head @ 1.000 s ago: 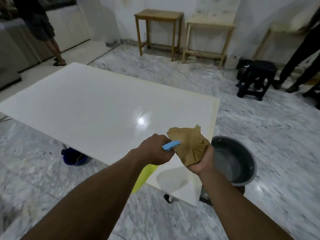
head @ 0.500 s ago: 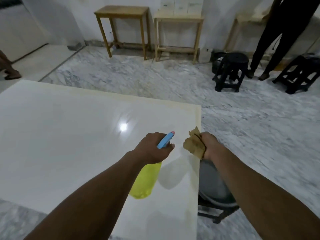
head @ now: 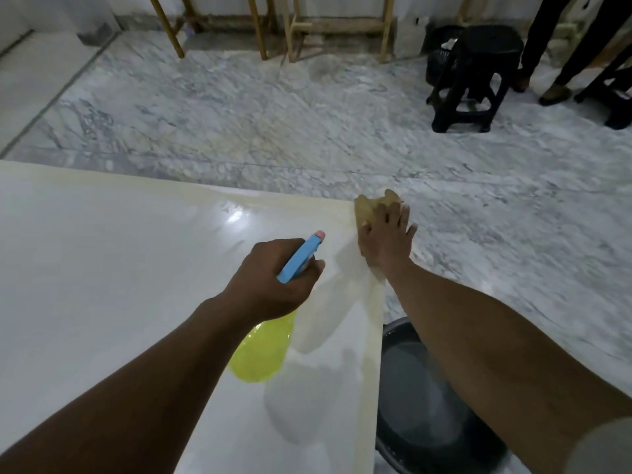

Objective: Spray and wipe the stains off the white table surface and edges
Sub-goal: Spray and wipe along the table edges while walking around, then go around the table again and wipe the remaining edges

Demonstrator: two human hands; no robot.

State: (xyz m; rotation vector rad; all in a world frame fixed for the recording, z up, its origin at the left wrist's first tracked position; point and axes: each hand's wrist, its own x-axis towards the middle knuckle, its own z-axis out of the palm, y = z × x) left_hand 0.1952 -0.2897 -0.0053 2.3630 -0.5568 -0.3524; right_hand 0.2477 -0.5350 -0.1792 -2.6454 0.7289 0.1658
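The white table point(head: 102, 268) fills the left and centre, with yellowish staining along its far and right edges. My left hand point(head: 273, 282) grips a spray bottle point(head: 263, 350) with a yellow body and a blue trigger head, held above the table near its right edge. My right hand point(head: 386, 237) lies flat on a tan cloth point(head: 366, 203) and presses it on the table's far right corner. Most of the cloth is hidden under the hand.
A dark grey basin point(head: 417, 398) with water sits below the table's right edge. A black plastic stool point(head: 475, 73) and a person's dark-trousered legs point(head: 554, 42) stand at the far right. Wooden table legs point(head: 266, 29) line the back wall across the marble floor.
My right hand has gone from holding the bunched cloth in the air to pressing it flat on the far right corner. The view has tilted down and closer; the spray bottle stays in my left hand.
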